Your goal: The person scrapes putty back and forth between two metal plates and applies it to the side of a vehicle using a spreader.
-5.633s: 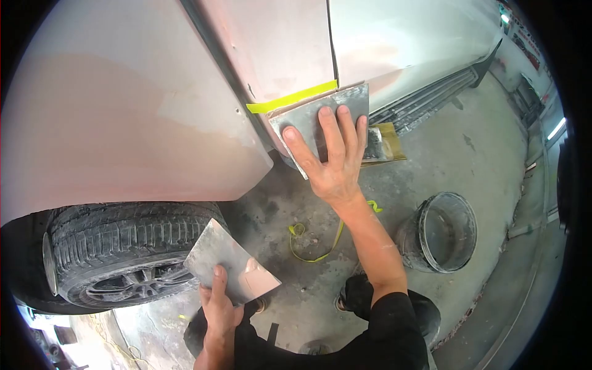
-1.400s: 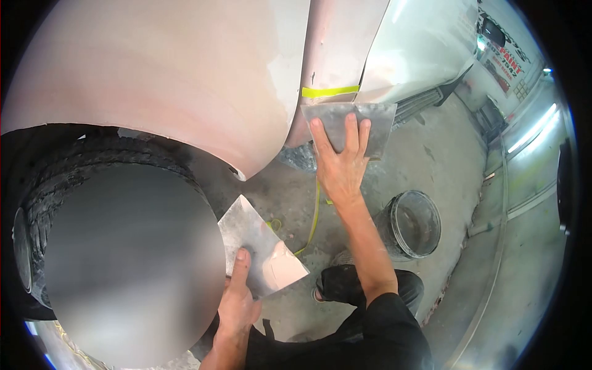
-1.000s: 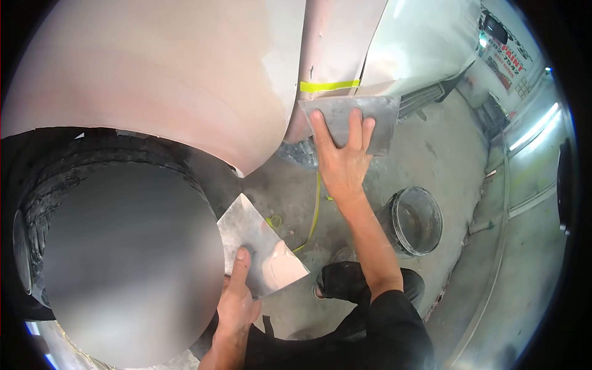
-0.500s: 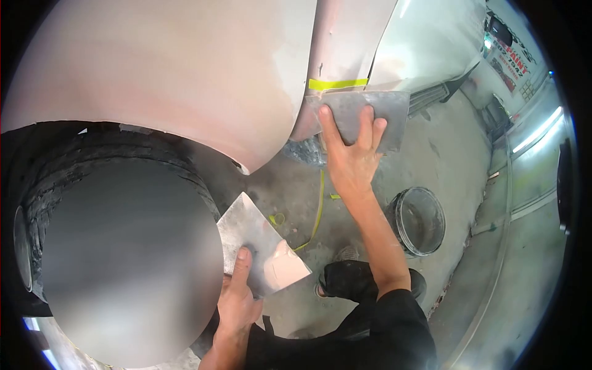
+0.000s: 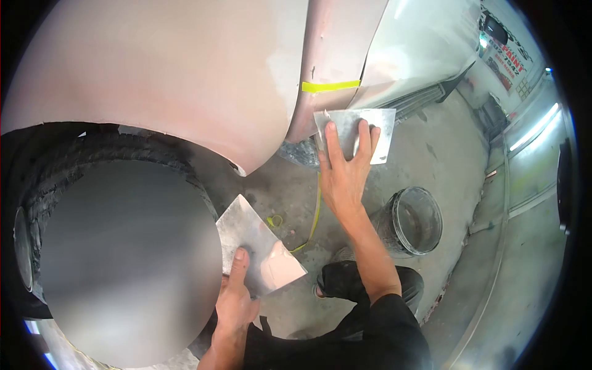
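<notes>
In the lower middle, my left hand (image 5: pixel 236 302) grips a flat metal plate (image 5: pixel 243 225), thumb on top. A smear of pinkish body filler (image 5: pixel 283 268) covers the plate's right corner. My right hand (image 5: pixel 345 179) holds a thin metal spreader (image 5: pixel 382 132), fingers spread over its face. The spreader is just below a strip of yellow tape (image 5: pixel 331 86) stuck across the car's sill panel (image 5: pixel 339 43). Left of it, the pinkish-white fender (image 5: pixel 185 74) curves down to a point above the floor. What lies behind the spreader is hidden.
A dark wheel arch (image 5: pixel 123 145) surrounds a large grey round cover (image 5: pixel 129 259) at left. An open bucket (image 5: pixel 418 221) stands on the concrete floor to the right. Loose yellow tape (image 5: pixel 316 219) lies on the floor near my foot. A wall (image 5: pixel 530 246) runs along the right.
My right hand has drawn the spreader down from just under the yellow tape, and its face is now tilted and shinier. My left hand and plate have barely moved.
</notes>
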### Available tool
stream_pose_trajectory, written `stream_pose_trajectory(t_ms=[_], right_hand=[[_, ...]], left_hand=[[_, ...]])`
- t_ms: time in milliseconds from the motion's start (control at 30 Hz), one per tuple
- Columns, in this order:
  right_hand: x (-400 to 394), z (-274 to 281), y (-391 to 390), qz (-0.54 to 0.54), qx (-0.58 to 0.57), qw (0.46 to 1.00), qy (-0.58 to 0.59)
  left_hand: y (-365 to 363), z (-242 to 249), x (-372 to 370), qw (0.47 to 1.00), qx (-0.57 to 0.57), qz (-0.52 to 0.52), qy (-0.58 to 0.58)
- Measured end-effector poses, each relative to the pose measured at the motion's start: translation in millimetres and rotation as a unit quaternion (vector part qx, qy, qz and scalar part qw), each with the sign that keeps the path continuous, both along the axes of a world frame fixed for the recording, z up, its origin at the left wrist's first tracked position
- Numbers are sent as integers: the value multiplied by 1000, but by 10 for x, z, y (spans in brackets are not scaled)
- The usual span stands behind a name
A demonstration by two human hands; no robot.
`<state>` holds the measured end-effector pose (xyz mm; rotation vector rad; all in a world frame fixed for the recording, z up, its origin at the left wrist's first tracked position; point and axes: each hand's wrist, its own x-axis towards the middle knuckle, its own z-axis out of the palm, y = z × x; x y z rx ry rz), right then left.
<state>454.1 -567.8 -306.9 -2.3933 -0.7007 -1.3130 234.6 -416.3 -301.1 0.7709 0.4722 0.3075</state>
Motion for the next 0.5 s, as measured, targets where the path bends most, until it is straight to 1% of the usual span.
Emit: stream_pose_trajectory(t_ms=[67,133,267,400,500], right_hand=[[55,69,108,14,36,999,1],[92,112,168,20,47,999,-2],[113,158,194,11,48,999,-16],[38,57,186,22,26,999,24],[-254,-126,47,39,25,997,63]], left_hand=[[-5,16,25,1000,1,11,-9],[5,28,34,1000,-11,3,-28],[-3,22,37,999,-20,7,-26],[3,46,31,999,-23,6,-26],[57,27,50,1000,-15,13,-23]])
